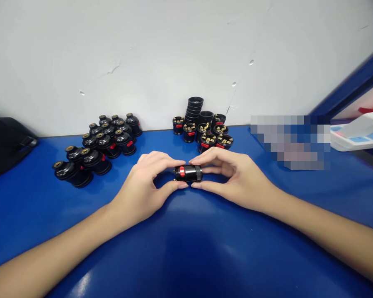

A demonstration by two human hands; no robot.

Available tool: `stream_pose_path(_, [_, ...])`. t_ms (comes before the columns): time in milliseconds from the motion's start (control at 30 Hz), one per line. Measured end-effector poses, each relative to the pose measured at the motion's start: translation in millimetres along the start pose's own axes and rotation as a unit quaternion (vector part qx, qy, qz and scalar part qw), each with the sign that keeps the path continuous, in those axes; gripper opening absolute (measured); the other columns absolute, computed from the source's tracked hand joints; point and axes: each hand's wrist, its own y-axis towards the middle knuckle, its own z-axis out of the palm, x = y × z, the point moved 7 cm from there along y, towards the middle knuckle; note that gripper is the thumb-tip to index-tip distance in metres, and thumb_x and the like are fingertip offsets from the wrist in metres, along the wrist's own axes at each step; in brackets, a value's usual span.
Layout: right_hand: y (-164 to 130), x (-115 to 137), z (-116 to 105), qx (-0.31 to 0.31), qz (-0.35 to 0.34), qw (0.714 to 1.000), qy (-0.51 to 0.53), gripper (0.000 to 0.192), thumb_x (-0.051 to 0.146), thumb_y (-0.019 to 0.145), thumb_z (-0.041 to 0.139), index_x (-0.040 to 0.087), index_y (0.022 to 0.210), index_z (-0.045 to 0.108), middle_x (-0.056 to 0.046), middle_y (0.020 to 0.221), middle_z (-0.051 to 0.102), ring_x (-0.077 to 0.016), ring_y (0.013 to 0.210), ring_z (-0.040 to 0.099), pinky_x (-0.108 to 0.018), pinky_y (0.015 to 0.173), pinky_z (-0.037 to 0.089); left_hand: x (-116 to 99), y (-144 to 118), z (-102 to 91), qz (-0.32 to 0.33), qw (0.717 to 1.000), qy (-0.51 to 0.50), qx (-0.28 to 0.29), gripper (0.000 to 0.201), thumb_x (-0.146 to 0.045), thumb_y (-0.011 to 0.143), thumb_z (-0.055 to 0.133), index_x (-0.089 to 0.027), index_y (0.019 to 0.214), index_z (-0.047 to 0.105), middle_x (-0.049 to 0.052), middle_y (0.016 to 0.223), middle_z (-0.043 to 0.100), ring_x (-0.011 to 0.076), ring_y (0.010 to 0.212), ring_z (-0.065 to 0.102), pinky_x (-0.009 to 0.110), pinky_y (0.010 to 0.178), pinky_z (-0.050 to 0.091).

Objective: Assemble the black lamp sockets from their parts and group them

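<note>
Assembled sockets [93, 155] far left; left hand [143, 186] and right hand [236, 178] pinching black lamp socket [188, 173] at opposite ends, mid-table [186, 248] — likely light, rigid, smooth plastic; best gripped by ribbed collar. Loose parts [205, 128] behind.

No legible text, label, brand, number or sign is found in the head view. The white device [359, 133] at the right edge of the frame carries blue panels, but no characters can be resolved on them. The area at centre right is pixelated and unreadable.
</note>
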Motion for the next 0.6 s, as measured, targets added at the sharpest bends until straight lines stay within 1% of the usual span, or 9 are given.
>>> stream_pose_path(133, [-1,1,0,0.003,-0.002,1.0,-0.006,0.03,0.029,0.085,0.094,0.021,0.108,0.077,-0.006,0.115,0.081,-0.0252,0.107,0.082,-0.046,0.106,0.068,-12,-4,-2.8,0.059,0.996,0.057,-0.028,0.03,-0.021,0.094,0.084,-0.021,0.122,0.072,0.006,0.113,0.079,0.0242,0.108,0.071,0.042,0.099,0.051])
stream_pose_path(300, [-1,2,1,0.009,0.002,1.0,-0.011,0.033,0.032,0.085,0.093,0.02,0.11,0.076,-0.007,0.115,0.082,-0.0262,0.108,0.083,-0.047,0.106,0.068,-17,-6,-3.8,0.082,0.992,0.086,-0.038,0.03,-0.023,0.096,0.082,-0.018,0.124,0.071,0.009,0.112,0.079,0.0248,0.107,0.073,0.042,0.097,0.055])
stream_pose_path(400, [-1,3,0,-0.002,0.001,0.999,-0.036,0.035,0.034,0.086,0.092,0.021,0.112,0.074,-0.007,0.115,0.083,-0.0275,0.109,0.083,-0.048,0.106,0.068,-17,-4,-2.8,0.08,0.994,0.066,-0.038,0.031,-0.021,0.098,0.079,-0.019,0.128,0.07,0.009,0.115,0.079,0.022,0.104,0.075,0.038,0.094,0.06])
stream_pose_path(467, [-1,4,0,-0.005,-0.008,0.998,-0.07,0.032,0.034,0.088,0.09,0.022,0.112,0.072,-0.007,0.117,0.084,-0.0275,0.108,0.083,-0.048,0.105,0.068,-16,-3,-3.0,0.076,0.995,0.041,-0.043,0.035,-0.021,0.098,0.079,-0.021,0.131,0.068,0.009,0.118,0.079,0.0201,0.104,0.077,0.034,0.093,0.063])
stream_pose_path(600, [-2,10,5,0.003,-0.041,0.987,-0.153,0.025,0.027,0.094,0.083,0.025,0.117,0.072,-0.006,0.118,0.084,-0.0259,0.109,0.082,-0.045,0.106,0.067,-18,-2,-3.5,0.091,0.995,0.021,-0.046,0.045,-0.019,0.098,0.08,-0.022,0.14,0.064,0.01,0.124,0.077,0.02,0.11,0.076,0.035,0.099,0.064])
